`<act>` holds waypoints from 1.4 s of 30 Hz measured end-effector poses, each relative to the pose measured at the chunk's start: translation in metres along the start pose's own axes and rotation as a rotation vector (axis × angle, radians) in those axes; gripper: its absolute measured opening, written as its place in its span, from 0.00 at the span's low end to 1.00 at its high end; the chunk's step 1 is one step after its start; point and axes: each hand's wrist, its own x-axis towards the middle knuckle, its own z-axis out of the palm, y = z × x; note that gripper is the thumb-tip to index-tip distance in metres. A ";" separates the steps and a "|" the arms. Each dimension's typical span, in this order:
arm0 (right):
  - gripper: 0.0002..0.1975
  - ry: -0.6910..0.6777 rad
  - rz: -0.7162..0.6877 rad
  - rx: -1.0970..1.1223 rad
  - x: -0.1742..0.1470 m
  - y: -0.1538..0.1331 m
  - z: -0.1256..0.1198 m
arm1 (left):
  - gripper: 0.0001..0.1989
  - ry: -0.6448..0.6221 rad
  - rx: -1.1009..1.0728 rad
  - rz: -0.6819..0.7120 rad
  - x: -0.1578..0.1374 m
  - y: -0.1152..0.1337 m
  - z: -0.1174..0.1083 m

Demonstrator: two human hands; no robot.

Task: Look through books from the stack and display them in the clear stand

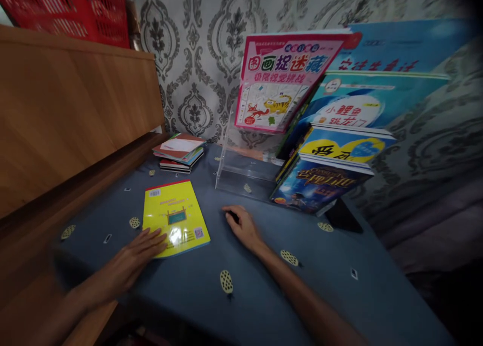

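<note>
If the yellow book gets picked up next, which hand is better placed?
Probably the left hand: it lies partly on the near left corner of the yellow book, whereas the right hand is apart from it, to its right.

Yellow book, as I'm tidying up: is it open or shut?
Shut: the yellow book lies flat, one cover facing up, left hand resting on it.

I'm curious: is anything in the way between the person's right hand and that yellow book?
Nothing visible stands between the right hand and the yellow book; only the blue tablecloth shows in that gap. The left hand touches the book, but at its lower left, away from the right hand.
</note>
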 end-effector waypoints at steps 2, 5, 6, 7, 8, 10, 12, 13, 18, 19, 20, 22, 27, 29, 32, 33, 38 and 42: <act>0.12 -0.025 -0.020 -0.005 -0.003 -0.007 0.001 | 0.33 -0.033 -0.028 0.014 -0.003 0.011 0.001; 0.12 -0.057 -0.070 -0.025 -0.012 -0.016 0.005 | 0.34 -0.071 -0.081 0.097 -0.002 0.024 0.006; 0.12 -0.063 -0.090 -0.038 -0.016 -0.018 0.006 | 0.35 -0.077 -0.099 0.138 -0.001 0.028 0.007; 0.12 -0.068 -0.110 -0.054 -0.021 -0.020 0.007 | 0.36 -0.079 -0.117 0.182 0.002 0.033 0.008; 0.13 -0.072 -0.129 -0.072 -0.025 -0.022 0.008 | 0.36 -0.085 -0.136 0.225 0.006 0.037 0.009; 0.14 -0.090 -0.169 -0.115 -0.034 -0.025 0.007 | 0.36 -0.128 -0.181 0.315 0.015 0.048 0.008; 0.15 -0.140 -0.200 -0.180 -0.042 -0.028 0.004 | 0.36 -0.174 -0.231 0.401 0.025 0.058 0.006; 0.17 -0.176 -0.204 -0.223 -0.047 -0.031 0.002 | 0.36 -0.193 -0.252 0.430 0.030 0.061 0.005; 0.25 -0.326 -0.154 -0.422 -0.065 -0.044 -0.009 | 0.35 -0.197 -0.273 0.491 0.049 0.063 0.003; 0.25 -0.335 -0.134 -0.449 -0.068 -0.047 -0.010 | 0.34 -0.196 -0.262 0.495 0.052 0.061 0.001; 0.25 -0.337 -0.110 -0.475 -0.070 -0.050 -0.011 | 0.34 -0.200 -0.248 0.496 0.055 0.060 -0.001; 0.25 -0.321 -0.050 -0.530 -0.073 -0.055 -0.013 | 0.33 -0.223 -0.209 0.490 0.063 0.056 -0.006; 0.26 -0.287 0.071 -0.643 -0.077 -0.063 -0.016 | 0.38 -0.237 -0.097 0.434 0.084 0.043 -0.007; 0.26 -0.281 0.103 -0.668 -0.078 -0.064 -0.017 | 0.42 -0.240 -0.052 0.427 0.091 0.038 -0.002; 0.26 -0.272 0.128 -0.687 -0.077 -0.063 -0.019 | 0.47 -0.244 0.031 0.393 0.099 0.031 0.006; 0.26 -0.271 0.130 -0.689 -0.077 -0.062 -0.019 | 0.47 -0.238 0.057 0.377 0.101 0.029 0.007; 0.26 -0.276 0.139 -0.673 -0.076 -0.059 -0.022 | 0.36 -0.247 0.117 0.335 0.110 0.020 -0.002; 0.24 -0.266 0.123 -0.634 -0.075 -0.056 -0.027 | 0.30 -0.381 0.113 0.333 0.120 0.015 -0.021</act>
